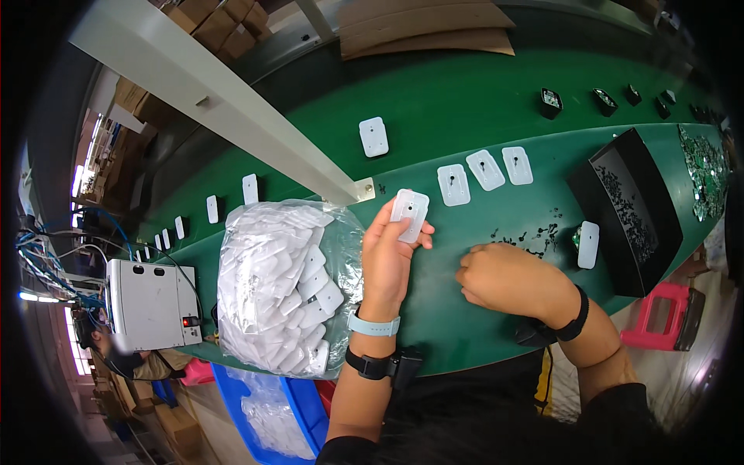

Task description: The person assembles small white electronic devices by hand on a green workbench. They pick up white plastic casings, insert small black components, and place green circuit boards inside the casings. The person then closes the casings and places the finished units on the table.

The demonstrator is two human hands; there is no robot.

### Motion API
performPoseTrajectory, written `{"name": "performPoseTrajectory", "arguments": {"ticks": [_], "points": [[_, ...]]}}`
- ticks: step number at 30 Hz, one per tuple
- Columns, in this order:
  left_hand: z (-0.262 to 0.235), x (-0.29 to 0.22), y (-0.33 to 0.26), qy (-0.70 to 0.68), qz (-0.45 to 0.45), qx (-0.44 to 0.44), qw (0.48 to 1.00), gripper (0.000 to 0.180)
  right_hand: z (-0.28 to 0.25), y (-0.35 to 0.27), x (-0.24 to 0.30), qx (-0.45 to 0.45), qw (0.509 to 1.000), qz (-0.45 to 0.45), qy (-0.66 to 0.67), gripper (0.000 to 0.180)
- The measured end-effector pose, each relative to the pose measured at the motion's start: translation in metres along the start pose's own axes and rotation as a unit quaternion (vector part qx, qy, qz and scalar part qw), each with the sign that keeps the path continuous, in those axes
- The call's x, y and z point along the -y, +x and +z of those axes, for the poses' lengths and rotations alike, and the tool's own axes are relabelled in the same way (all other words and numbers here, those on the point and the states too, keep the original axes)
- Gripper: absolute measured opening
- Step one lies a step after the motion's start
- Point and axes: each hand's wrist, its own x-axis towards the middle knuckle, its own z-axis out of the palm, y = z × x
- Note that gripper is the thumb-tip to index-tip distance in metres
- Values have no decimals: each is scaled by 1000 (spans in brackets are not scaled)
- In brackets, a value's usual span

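Observation:
My left hand (385,260) is raised above the green table and closed round a white plastic housing half (411,208), thumb on its face. A small dark dot shows in the middle of the housing. Close to the tabletop, my right hand (508,280) has its fingers curled inward; whatever they may hold is hidden. Beside its knuckles lie scattered small black parts (535,242). Beyond my hands are three white housing halves (486,170) with black parts set in them. To the right, a white housing (588,245) stands against a green circuit board.
A clear plastic bag (355,236) of white housings lies left. A black box (595,209) with small black parts stands right, near piled green boards (701,174). Housings sit along the green conveyor (457,108). A white metal post (256,128) rises near my left hand.

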Motion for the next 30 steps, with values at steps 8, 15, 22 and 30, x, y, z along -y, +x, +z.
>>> {"name": "performPoseTrajectory", "arguments": {"ticks": [8,15,22,30], "points": [[13,0,-3,80,32,-22,996,40,4,12,0,-104,991,-39,71,11],[19,9,-12,138,44,16,989,31,-24,4,-23,-311,937,69,142,12],[28,15,-17,145,49,71,986,29,-17,10,-26,-353,928,88,83,11],[27,21,-18,208,62,72,973,29,-7,10,-27,-348,929,108,73,12]]}}
